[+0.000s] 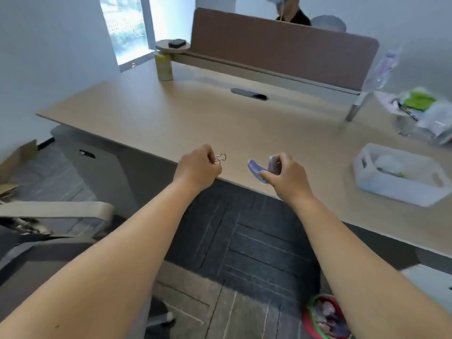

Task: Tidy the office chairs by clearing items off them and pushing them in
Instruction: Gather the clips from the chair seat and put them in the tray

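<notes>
My left hand (198,168) is closed on a binder clip (220,159), whose wire loops stick out to the right, just over the front edge of the wooden desk (171,118). My right hand (286,173) grips a lilac curved plastic object (258,170), perhaps a small stapler, above the same edge. An office chair (56,226) with a beige armrest and a grey seat stands at the lower left, away from the desk. What lies on its seat is blurred.
A white plastic bin (401,174) stands on the desk at right, with bags and green items (420,104) behind it. A yellow-lidded canister (163,67) and a brown divider panel (281,47) stand at the back, a person beyond. A red-rimmed container (325,316) sits on the carpet.
</notes>
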